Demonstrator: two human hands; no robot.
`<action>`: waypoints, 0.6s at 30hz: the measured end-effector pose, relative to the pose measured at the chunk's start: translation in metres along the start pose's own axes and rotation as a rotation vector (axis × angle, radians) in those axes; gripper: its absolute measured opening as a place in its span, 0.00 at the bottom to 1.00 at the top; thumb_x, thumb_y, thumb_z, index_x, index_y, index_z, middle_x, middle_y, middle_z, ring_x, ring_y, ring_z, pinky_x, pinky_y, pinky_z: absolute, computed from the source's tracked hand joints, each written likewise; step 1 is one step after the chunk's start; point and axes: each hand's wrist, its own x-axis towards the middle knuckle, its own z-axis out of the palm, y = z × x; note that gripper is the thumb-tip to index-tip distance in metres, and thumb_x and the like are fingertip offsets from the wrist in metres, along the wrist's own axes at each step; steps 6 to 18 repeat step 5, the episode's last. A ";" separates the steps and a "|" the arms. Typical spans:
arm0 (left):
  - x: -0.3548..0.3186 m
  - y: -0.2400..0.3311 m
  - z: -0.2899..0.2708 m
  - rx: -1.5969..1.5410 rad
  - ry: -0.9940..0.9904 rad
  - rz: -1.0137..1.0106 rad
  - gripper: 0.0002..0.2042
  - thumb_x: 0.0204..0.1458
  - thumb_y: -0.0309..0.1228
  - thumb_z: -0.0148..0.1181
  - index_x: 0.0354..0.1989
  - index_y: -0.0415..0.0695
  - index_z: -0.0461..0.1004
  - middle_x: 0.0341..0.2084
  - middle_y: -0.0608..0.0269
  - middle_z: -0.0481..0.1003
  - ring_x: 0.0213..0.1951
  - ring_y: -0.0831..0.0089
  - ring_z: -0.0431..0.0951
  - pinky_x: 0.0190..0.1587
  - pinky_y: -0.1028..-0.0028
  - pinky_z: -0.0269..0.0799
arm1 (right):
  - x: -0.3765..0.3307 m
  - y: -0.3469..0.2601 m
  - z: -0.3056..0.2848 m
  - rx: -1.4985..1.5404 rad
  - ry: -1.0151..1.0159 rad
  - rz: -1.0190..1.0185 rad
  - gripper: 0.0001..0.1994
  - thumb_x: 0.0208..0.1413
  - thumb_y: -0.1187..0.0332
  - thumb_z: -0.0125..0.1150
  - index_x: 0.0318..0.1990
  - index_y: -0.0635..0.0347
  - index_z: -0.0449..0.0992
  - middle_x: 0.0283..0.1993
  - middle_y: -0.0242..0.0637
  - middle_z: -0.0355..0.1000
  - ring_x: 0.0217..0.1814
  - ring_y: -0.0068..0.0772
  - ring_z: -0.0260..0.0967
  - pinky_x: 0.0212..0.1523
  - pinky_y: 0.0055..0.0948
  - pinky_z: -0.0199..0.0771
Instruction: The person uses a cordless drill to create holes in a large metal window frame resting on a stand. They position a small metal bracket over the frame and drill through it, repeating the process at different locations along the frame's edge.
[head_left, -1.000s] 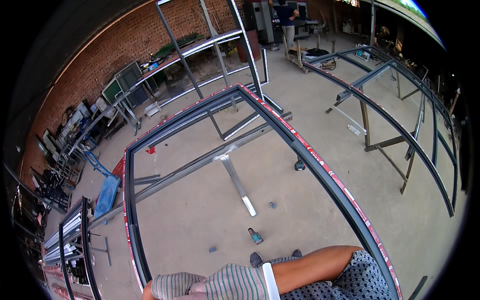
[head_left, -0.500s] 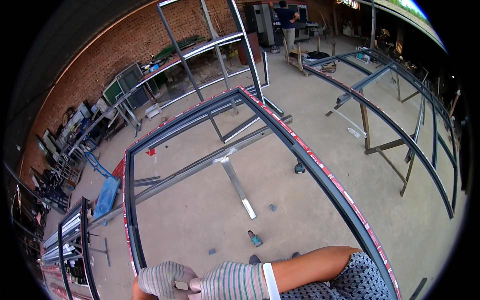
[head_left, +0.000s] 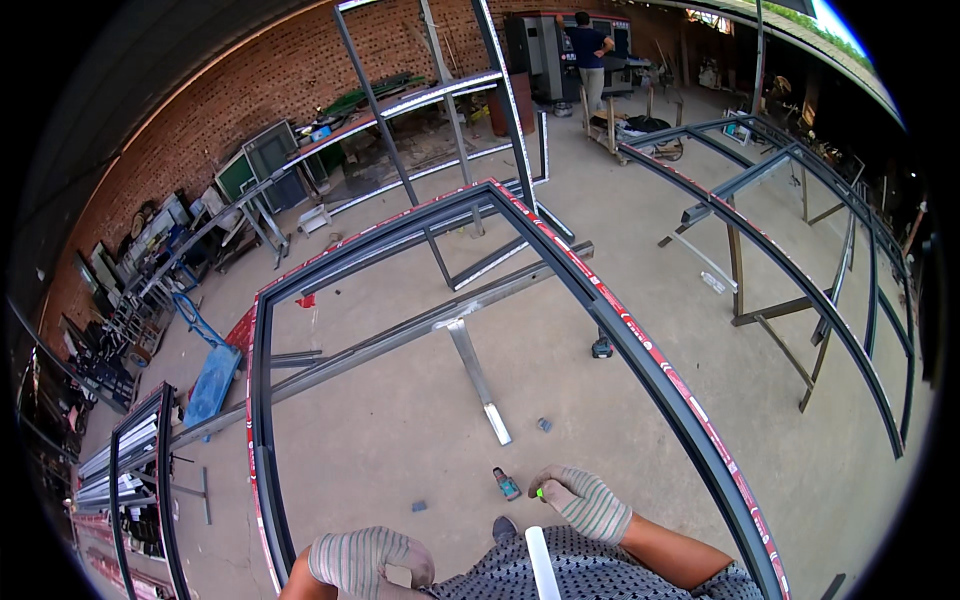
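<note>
My left hand (head_left: pixel 365 560), in a striped work glove, is curled into a fist low in view, just inside the near left corner of a big dark metal frame (head_left: pixel 640 340). My right hand (head_left: pixel 588 503), gloved the same way, is raised over the floor inside the frame and pinches a small green object (head_left: pixel 540 492) at its fingertips. A white strip (head_left: pixel 540 565) stands up in front of my patterned shirt between the forearms. Whether the left fist holds anything is hidden.
The frame, edged with red-and-white tape, rests on a grey steel trestle (head_left: pixel 475 365). A small teal tool (head_left: pixel 507 485) lies on the concrete below my right hand, another (head_left: pixel 601 347) by the frame's right rail. More frames (head_left: pixel 800 250) stand on the right. A person (head_left: pixel 590 60) works far back.
My hands were together at the lower left; the right hand has swung up and to the right with the green object, and the left hand has stayed low.
</note>
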 end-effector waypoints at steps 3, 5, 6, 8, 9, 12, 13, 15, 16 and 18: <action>-0.007 -0.019 -0.012 -0.176 -0.077 -0.193 0.22 0.53 0.41 0.71 0.52 0.43 0.79 0.45 0.52 0.81 0.52 0.61 0.80 0.62 0.64 0.68 | -0.001 -0.018 0.001 -0.060 -0.060 0.184 0.15 0.70 0.61 0.52 0.47 0.64 0.79 0.38 0.43 0.76 0.43 0.35 0.74 0.51 0.33 0.73; 0.000 -0.035 -0.014 -0.230 -0.079 -0.175 0.26 0.53 0.43 0.71 0.58 0.45 0.77 0.47 0.52 0.82 0.55 0.61 0.80 0.67 0.65 0.66 | -0.004 -0.019 -0.001 0.079 -0.039 0.245 0.14 0.70 0.59 0.56 0.50 0.60 0.80 0.42 0.39 0.78 0.43 0.33 0.74 0.53 0.32 0.73; 0.000 -0.035 -0.014 -0.230 -0.079 -0.175 0.26 0.53 0.43 0.71 0.58 0.45 0.77 0.47 0.52 0.82 0.55 0.61 0.80 0.67 0.65 0.66 | -0.004 -0.019 -0.001 0.079 -0.039 0.245 0.14 0.70 0.59 0.56 0.50 0.60 0.80 0.42 0.39 0.78 0.43 0.33 0.74 0.53 0.32 0.73; 0.000 -0.035 -0.014 -0.230 -0.079 -0.175 0.26 0.53 0.43 0.71 0.58 0.45 0.77 0.47 0.52 0.82 0.55 0.61 0.80 0.67 0.65 0.66 | -0.004 -0.019 -0.001 0.079 -0.039 0.245 0.14 0.70 0.59 0.56 0.50 0.60 0.80 0.42 0.39 0.78 0.43 0.33 0.74 0.53 0.32 0.73; 0.000 -0.035 -0.014 -0.230 -0.079 -0.175 0.26 0.53 0.43 0.71 0.58 0.45 0.77 0.47 0.52 0.82 0.55 0.61 0.80 0.67 0.65 0.66 | -0.004 -0.019 -0.001 0.079 -0.039 0.245 0.14 0.70 0.59 0.56 0.50 0.60 0.80 0.42 0.39 0.78 0.43 0.33 0.74 0.53 0.32 0.73; 0.000 -0.035 -0.014 -0.230 -0.079 -0.175 0.26 0.53 0.43 0.71 0.58 0.45 0.77 0.47 0.52 0.82 0.55 0.61 0.80 0.67 0.65 0.66 | -0.004 -0.019 -0.001 0.079 -0.039 0.245 0.14 0.70 0.59 0.56 0.50 0.60 0.80 0.42 0.39 0.78 0.43 0.33 0.74 0.53 0.32 0.73; 0.000 -0.035 -0.014 -0.230 -0.079 -0.175 0.26 0.53 0.43 0.71 0.58 0.45 0.77 0.47 0.52 0.82 0.55 0.61 0.80 0.67 0.65 0.66 | -0.004 -0.019 -0.001 0.079 -0.039 0.245 0.14 0.70 0.59 0.56 0.50 0.60 0.80 0.42 0.39 0.78 0.43 0.33 0.74 0.53 0.32 0.73; 0.000 -0.035 -0.014 -0.230 -0.079 -0.175 0.26 0.53 0.43 0.71 0.58 0.45 0.77 0.47 0.52 0.82 0.55 0.61 0.80 0.67 0.65 0.66 | -0.004 -0.019 -0.001 0.079 -0.039 0.245 0.14 0.70 0.59 0.56 0.50 0.60 0.80 0.42 0.39 0.78 0.43 0.33 0.74 0.53 0.32 0.73; 0.000 -0.035 -0.014 -0.230 -0.079 -0.175 0.26 0.53 0.43 0.71 0.58 0.45 0.77 0.47 0.52 0.82 0.55 0.61 0.80 0.67 0.65 0.66 | -0.004 -0.019 -0.001 0.079 -0.039 0.245 0.14 0.70 0.59 0.56 0.50 0.60 0.80 0.42 0.39 0.78 0.43 0.33 0.74 0.53 0.32 0.73; 0.000 -0.035 -0.014 -0.230 -0.079 -0.175 0.26 0.53 0.43 0.71 0.58 0.45 0.77 0.47 0.52 0.82 0.55 0.61 0.80 0.67 0.65 0.66 | -0.004 -0.019 -0.001 0.079 -0.039 0.245 0.14 0.70 0.59 0.56 0.50 0.60 0.80 0.42 0.39 0.78 0.43 0.33 0.74 0.53 0.32 0.73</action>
